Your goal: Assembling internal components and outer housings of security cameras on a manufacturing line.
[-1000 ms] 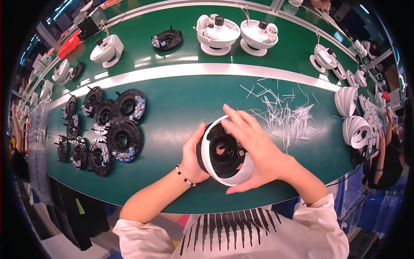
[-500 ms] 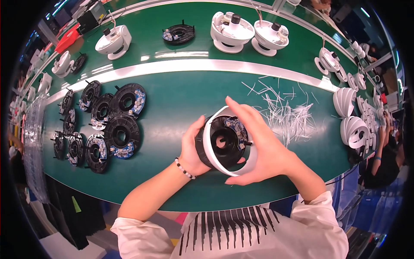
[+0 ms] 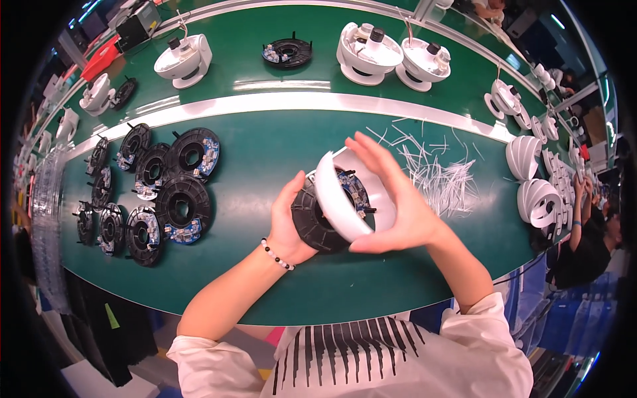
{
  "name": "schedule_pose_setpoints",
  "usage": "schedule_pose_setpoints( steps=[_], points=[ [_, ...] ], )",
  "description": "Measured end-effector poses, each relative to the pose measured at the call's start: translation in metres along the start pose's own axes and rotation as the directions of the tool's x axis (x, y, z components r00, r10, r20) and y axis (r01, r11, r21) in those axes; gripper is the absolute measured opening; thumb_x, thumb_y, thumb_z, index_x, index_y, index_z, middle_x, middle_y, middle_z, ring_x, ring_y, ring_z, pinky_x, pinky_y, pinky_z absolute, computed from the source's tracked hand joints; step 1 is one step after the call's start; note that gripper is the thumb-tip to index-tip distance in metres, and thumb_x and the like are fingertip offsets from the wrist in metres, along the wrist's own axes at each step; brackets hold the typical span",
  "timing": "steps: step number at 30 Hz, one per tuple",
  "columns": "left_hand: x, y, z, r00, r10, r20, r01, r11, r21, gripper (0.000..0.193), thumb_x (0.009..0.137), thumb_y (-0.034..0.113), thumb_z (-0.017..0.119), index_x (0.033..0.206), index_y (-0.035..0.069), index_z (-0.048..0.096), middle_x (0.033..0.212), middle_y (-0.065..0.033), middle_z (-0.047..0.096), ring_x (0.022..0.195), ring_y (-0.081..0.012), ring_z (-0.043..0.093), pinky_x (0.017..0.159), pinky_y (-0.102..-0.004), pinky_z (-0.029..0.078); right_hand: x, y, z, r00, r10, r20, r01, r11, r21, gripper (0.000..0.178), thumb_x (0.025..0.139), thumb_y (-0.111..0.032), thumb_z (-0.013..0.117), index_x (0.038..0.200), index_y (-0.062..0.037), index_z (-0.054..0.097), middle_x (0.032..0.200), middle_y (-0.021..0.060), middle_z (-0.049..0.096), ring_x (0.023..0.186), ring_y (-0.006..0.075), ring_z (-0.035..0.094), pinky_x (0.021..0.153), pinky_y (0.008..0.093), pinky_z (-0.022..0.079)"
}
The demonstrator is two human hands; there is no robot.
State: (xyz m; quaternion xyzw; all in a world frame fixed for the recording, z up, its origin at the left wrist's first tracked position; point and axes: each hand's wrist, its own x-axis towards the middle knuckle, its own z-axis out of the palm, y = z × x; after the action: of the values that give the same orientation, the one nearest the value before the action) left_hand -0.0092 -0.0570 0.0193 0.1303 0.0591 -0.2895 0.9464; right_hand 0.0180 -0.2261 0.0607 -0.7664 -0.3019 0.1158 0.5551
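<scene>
Head view: left hand [image 3: 286,229] grasps a black disc [image 3: 312,222], right hand [image 3: 398,205] grasps a white ring [image 3: 335,202] tilted against it, both above the green counter [image 3: 265,166], near white strips [image 3: 441,176].

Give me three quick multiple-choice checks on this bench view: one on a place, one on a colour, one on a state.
1. Where is the pile of thin white strips?
A. by the person's right side
B. by the left side
C. on the far belt

2. What colour is the bench top?
A. grey
B. green
C. blue

3. How is the white ring housing held?
A. flat on the bench
B. lifted and tilted, both hands on the assembly
C. in one hand only

Answers: 1 A, the strips lie right of the hands. 2 B, the surface is green. 3 B, the right hand grips the ring, the left hand the black disc.
</scene>
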Motion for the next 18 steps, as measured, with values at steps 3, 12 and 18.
schedule_pose_setpoints(
  steps=[3,12,18],
  points=[
    [-0.002,0.003,-0.001,0.999,-0.008,0.051,0.009,1.0,-0.017,0.047,0.086,0.043,0.031,0.111,0.007,0.049,0.106,-0.0101,0.054,0.097,-0.0238,0.052,0.086,-0.0384,0.041,-0.001,-0.012,0.021,0.999,-0.035,0.016,0.039,0.91,-0.413,0.109,0.047,-0.035,0.079,0.131,-0.002,0.018,0.135,0.0223,0.018,0.12,0.037,0.026,0.097,0.0424,0.025],
    [0.001,-0.001,-0.01,0.997,-0.032,-0.07,0.032,0.999,-0.005,0.059,0.082,0.057,0.028,0.108,0.01,0.052,0.099,-0.0089,0.057,0.09,-0.022,0.055,0.079,-0.0373,0.045,-0.008,-0.012,0.045,0.995,-0.049,-0.082,-0.007,0.816,-0.578,0.111,0.045,-0.039,0.078,0.13,-0.0018,0.018,0.134,0.0253,0.017,0.119,0.0438,0.022,0.092,0.0503,0.025],
    [0.0,0.007,-0.007,0.997,-0.062,-0.052,0.065,0.997,0.048,0.086,0.07,0.076,0.023,0.122,0.01,0.04,0.118,-0.011,0.047,0.107,-0.0266,0.047,0.091,-0.042,0.038,0.003,-0.016,0.038,0.999,-0.033,0.012,0.033,0.77,-0.637,0.109,0.044,-0.042,0.077,0.127,0.0031,0.021,0.131,0.0241,0.019,0.116,0.0434,0.024,0.086,0.0502,0.029]
  ],
)
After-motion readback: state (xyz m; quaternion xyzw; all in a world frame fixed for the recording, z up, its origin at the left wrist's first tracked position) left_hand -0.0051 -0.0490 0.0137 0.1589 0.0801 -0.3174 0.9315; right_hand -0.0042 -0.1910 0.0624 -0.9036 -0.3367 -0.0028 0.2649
